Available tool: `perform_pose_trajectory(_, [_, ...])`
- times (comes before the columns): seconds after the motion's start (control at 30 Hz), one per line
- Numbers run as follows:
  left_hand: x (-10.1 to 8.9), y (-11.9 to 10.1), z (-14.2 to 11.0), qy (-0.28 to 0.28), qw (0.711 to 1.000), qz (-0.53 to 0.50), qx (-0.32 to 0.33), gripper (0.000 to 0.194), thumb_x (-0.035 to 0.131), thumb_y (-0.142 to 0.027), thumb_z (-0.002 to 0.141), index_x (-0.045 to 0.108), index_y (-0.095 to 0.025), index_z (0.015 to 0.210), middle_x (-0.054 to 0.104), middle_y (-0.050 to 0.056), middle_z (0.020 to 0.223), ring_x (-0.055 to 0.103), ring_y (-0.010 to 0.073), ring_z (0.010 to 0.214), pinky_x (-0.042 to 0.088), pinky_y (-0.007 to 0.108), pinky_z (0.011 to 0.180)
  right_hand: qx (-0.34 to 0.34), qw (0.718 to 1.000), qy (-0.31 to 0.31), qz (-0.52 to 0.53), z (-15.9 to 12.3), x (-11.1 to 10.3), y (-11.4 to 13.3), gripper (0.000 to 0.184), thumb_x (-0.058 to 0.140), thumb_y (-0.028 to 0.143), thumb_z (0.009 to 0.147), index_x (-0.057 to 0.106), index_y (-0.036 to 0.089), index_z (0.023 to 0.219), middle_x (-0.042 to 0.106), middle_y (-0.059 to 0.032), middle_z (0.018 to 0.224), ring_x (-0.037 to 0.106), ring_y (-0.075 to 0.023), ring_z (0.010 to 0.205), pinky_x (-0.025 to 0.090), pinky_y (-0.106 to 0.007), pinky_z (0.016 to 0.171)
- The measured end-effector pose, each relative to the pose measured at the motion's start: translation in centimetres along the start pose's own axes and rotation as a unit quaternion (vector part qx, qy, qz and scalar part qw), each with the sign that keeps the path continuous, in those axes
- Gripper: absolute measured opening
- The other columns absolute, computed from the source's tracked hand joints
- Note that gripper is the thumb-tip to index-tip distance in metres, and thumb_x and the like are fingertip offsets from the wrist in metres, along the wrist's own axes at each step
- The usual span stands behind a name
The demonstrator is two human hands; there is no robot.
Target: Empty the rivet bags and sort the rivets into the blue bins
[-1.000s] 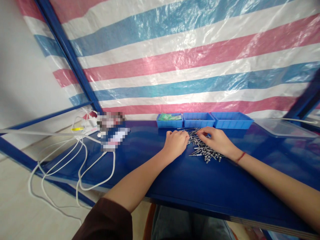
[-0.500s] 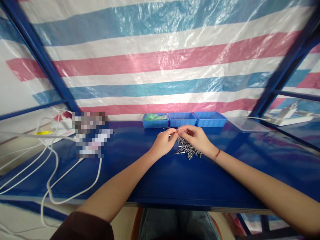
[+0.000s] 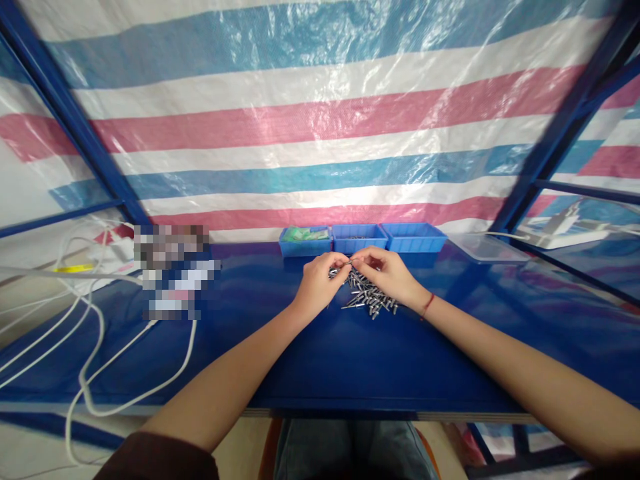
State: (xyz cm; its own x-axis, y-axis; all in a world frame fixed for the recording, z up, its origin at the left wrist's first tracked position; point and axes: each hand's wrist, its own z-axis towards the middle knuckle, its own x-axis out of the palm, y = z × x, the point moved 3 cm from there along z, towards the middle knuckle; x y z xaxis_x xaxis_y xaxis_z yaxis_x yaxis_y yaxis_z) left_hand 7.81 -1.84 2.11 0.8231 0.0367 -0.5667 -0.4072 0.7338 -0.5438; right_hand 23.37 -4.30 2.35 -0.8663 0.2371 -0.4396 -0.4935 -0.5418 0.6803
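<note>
My left hand (image 3: pixel 323 283) and my right hand (image 3: pixel 387 273) meet at their fingertips, both closed in a pinch. A thin, dark sliver shows where the fingertips come together, too small and too covered to name. Just under and in front of the hands lies a loose pile of silver metal pieces with thin stems, which look like blind rivets (image 3: pixel 373 297). They rest on the blue tabletop (image 3: pixel 350 367). My hands hide the back of the pile.
Behind the hands stand blue bins: one with green packets (image 3: pixel 306 235), one with small metal pieces (image 3: pixel 359 237), and a third bin (image 3: pixel 414 241). A clear plastic lid (image 3: pixel 487 248) lies to the right. White cables (image 3: pixel 100 360) loop across the left side, near a pixelated patch.
The view has shifted slightly, so the scene sits a little further left. My hands stay pinched together above the pile, with small changes at the fingertips.
</note>
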Motion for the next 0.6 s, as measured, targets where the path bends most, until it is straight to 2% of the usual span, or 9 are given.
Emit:
perform_pose_trajectory(0.1, [-0.4,0.0,0.1,-0.014,0.999,0.029,0.003,0.035,0.059,-0.029,0.084,0.053,-0.021,0.118,0.067,0.003,0.100,0.061,0.0162,0.095,0.045,0.031,0.090,-0.001,0.997,-0.020,-0.072,1.1,-1.3,-1.3,0.027,0.055,0.042,0.082,0.067,0.017,0.081,0.066,-0.0040,0.073,0.058,-0.0160,0.064,0.045,-0.030,0.060])
perform_pose_trajectory(0.17, [-0.5,0.3,0.1,-0.003,0.997,0.071,-0.008,0.041,0.058,-0.031,0.084,0.049,-0.023,0.124,0.065,0.004,0.107,0.059,0.0184,0.101,0.044,0.034,0.091,0.031,0.984,-0.094,-0.146,2.2,-3.3,-2.7,0.028,0.052,0.040,0.084,0.066,0.018,0.077,0.069,-0.0056,0.076,0.060,-0.0177,0.067,0.046,-0.031,0.064])
perform_pose_trajectory(0.23, [-0.6,0.7,0.2,0.026,0.992,0.125,-0.022,0.033,0.054,-0.032,0.087,0.054,-0.025,0.119,0.064,0.004,0.110,0.057,0.0207,0.105,0.043,0.037,0.091,0.084,0.951,-0.171,-0.245,3.0,-5.8,-4.3,0.028,0.048,0.037,0.086,0.066,0.018,0.077,0.070,-0.0076,0.080,0.062,-0.0192,0.071,0.047,-0.032,0.069])
perform_pose_trajectory(0.27, [-0.6,1.0,0.2,0.043,0.987,0.150,-0.032,0.028,0.051,-0.031,0.088,0.058,-0.026,0.115,0.064,0.003,0.110,0.056,0.0217,0.106,0.042,0.038,0.091,0.109,0.928,-0.186,-0.304,3.3,-6.9,-5.1,0.028,0.046,0.037,0.087,0.066,0.018,0.079,0.070,-0.0082,0.081,0.063,-0.0203,0.072,0.047,-0.033,0.071])
perform_pose_trajectory(0.33, [-0.6,1.7,0.3,0.080,0.977,0.191,-0.059,0.024,0.049,-0.028,0.088,0.063,-0.027,0.106,0.064,0.004,0.109,0.055,0.0235,0.107,0.042,0.040,0.090,0.123,0.912,-0.195,-0.339,3.5,-8.7,-6.4,0.030,0.044,0.035,0.087,0.066,0.017,0.080,0.070,-0.0122,0.083,0.063,-0.0251,0.078,0.045,-0.038,0.073])
perform_pose_trajectory(0.43, [-0.5,2.6,0.3,0.125,0.963,0.219,-0.095,0.027,0.049,-0.024,0.085,0.065,-0.027,0.106,0.062,0.005,0.112,0.053,0.0258,0.108,0.042,0.042,0.089,0.122,0.907,-0.176,-0.364,2.9,-10.0,-7.6,0.029,0.045,0.037,0.086,0.066,0.019,0.076,0.068,-0.0118,0.082,0.062,-0.0279,0.082,0.045,-0.041,0.074])
perform_pose_trajectory(0.5, [-0.4,3.0,0.3,0.140,0.958,0.227,-0.102,0.030,0.048,-0.025,0.085,0.065,-0.027,0.109,0.062,0.006,0.113,0.052,0.0265,0.108,0.042,0.042,0.089,0.112,0.901,-0.167,-0.385,2.4,-10.1,-7.8,0.028,0.043,0.036,0.086,0.065,0.021,0.075,0.067,-0.0108,0.082,0.062,-0.0272,0.082,0.046,-0.040,0.074])
perform_pose_trajectory(0.6, [-0.3,3.1,0.3,0.146,0.958,0.230,-0.094,0.030,0.045,-0.035,0.089,0.067,-0.028,0.108,0.062,0.006,0.113,0.053,0.0260,0.106,0.041,0.042,0.088,0.093,0.900,-0.153,-0.398,2.1,-9.5,-7.6,0.029,0.040,0.033,0.087,0.065,0.021,0.079,0.068,-0.0119,0.086,0.062,-0.0260,0.083,0.046,-0.038,0.075])
